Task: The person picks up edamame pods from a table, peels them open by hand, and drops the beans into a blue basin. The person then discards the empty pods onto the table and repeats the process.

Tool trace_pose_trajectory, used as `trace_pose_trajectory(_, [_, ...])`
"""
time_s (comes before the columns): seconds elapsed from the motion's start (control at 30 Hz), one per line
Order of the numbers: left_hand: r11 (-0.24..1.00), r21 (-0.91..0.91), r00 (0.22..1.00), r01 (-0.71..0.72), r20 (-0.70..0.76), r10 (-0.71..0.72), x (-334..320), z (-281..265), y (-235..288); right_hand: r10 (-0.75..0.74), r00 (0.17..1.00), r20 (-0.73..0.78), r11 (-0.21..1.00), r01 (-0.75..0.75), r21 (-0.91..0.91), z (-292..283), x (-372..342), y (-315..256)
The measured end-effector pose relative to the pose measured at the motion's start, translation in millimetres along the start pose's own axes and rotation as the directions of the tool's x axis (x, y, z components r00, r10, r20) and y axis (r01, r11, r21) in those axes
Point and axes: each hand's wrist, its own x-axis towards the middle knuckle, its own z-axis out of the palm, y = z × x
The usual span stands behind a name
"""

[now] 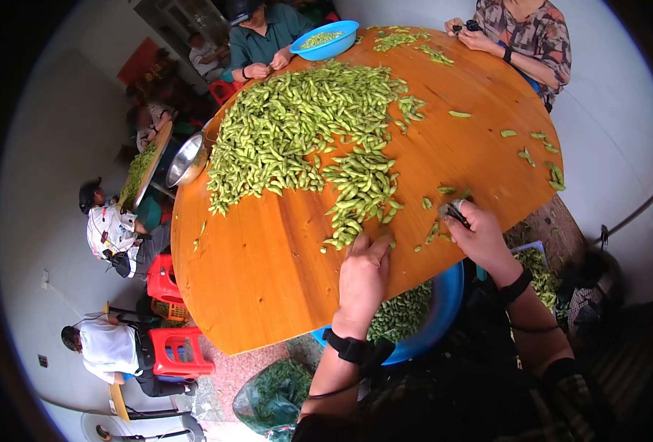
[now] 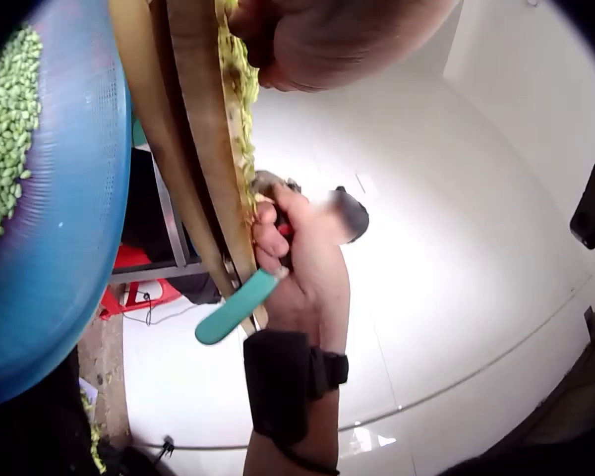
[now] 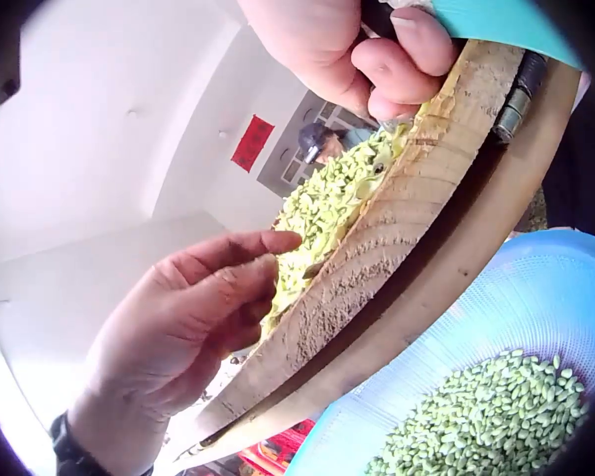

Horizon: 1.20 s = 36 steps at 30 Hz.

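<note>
My left hand (image 1: 363,280) is at the near table edge beside the tail of a heap of green edamame pods (image 1: 297,125). In the right wrist view, its fingers (image 3: 243,243) are loosely bent, with index finger and thumb reaching to the pods. My right hand (image 1: 477,232) grips a tool with a teal handle (image 2: 240,305) that sticks out below the fist in the left wrist view; the tool's working end is mostly hidden. Several loose pods (image 1: 433,233) lie between the hands. Under the table edge, a blue basin (image 1: 450,298) holds shelled green beans (image 3: 486,416).
Across the round wooden table (image 1: 245,272) sit two people, one near a blue bowl (image 1: 345,33) of beans. A metal bowl (image 1: 186,158) stands by the left edge. Red stools (image 1: 175,352) and a netted green sack (image 1: 271,394) are on the floor; a basket of pods (image 1: 536,269) is at right.
</note>
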Motion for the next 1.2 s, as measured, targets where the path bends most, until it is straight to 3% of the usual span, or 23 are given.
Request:
trace_pose_trajectory(0.1, [0.996,0.08,0.997,-0.049,-0.049,0.053,10,3,4,-0.038,0.999,0.021,0.997,0.039,-0.06,-2,0,4])
trace_pose_trajectory(0.2, [0.999,0.037,0.997,0.009,-0.075,-0.006,12,8,8,0.02,0.998,0.059,0.999,-0.023,0.04,-5,-1,-13])
trace_pose_trajectory(0.23, [0.999,0.035,0.997,0.0,-0.072,0.003,12,10,9,0.067,0.992,0.104,0.985,-0.083,0.151,-6,-1,-15])
trace_pose_trajectory(0.3, [0.979,-0.189,0.989,0.077,-0.107,-0.099,5,14,12,0.194,0.952,0.236,0.909,-0.265,0.321,-10,-5,-25])
trace_pose_trajectory(0.33, [0.978,-0.193,0.991,0.077,-0.097,-0.097,3,16,13,0.203,0.952,0.23,0.907,-0.271,0.321,-10,-8,-32])
trace_pose_trajectory(0.4, [0.75,-0.615,0.958,0.242,0.032,-0.283,1,19,17,0.23,0.89,0.394,0.888,-0.358,0.288,-7,-11,-44])
trace_pose_trajectory(0.43, [0.623,-0.727,0.942,0.287,0.096,-0.322,1,15,24,0.226,0.876,0.427,0.872,-0.377,0.312,-5,-12,-45])
trace_pose_trajectory(0.53, [0.569,-0.755,0.931,0.327,0.151,-0.333,2,14,33,0.23,0.832,0.505,0.859,-0.418,0.297,-2,-13,-49])
trace_pose_trajectory(0.57, [0.65,-0.703,0.952,0.288,0.135,-0.275,0,16,27,0.221,0.832,0.508,0.852,-0.418,0.315,-1,-14,-51])
trace_pose_trajectory(0.6, [0.65,-0.703,0.952,0.287,0.134,-0.274,-1,17,26,0.22,0.833,0.508,0.853,-0.418,0.315,1,-15,-49])
trace_pose_trajectory(0.67, [0.918,-0.394,0.995,0.052,-0.055,-0.08,-3,19,26,0.196,0.841,0.504,0.878,-0.379,0.291,5,-15,-42])
trace_pose_trajectory(0.7, [0.931,-0.364,0.996,0.027,-0.074,-0.057,-2,13,36,0.195,0.848,0.493,0.885,-0.369,0.285,7,-16,-40])
trace_pose_trajectory(0.93, [0.965,-0.238,0.989,0.113,-0.069,-0.133,-9,16,39,0.244,0.842,0.482,0.857,-0.42,0.3,14,-21,-45])
trace_pose_trajectory(1.0, [0.965,-0.253,0.986,0.07,-0.129,-0.105,-10,19,37,0.226,0.851,0.474,0.843,-0.415,0.342,17,-22,-45])
trace_pose_trajectory(1.1, [0.908,-0.389,0.974,0.157,-0.089,-0.207,-13,21,35,0.238,0.858,0.456,0.82,-0.429,0.379,23,-22,-40])
trace_pose_trajectory(1.2, [0.873,-0.458,0.975,0.165,-0.056,-0.214,-15,23,25,0.232,0.865,0.446,0.831,-0.415,0.372,27,-23,-40])
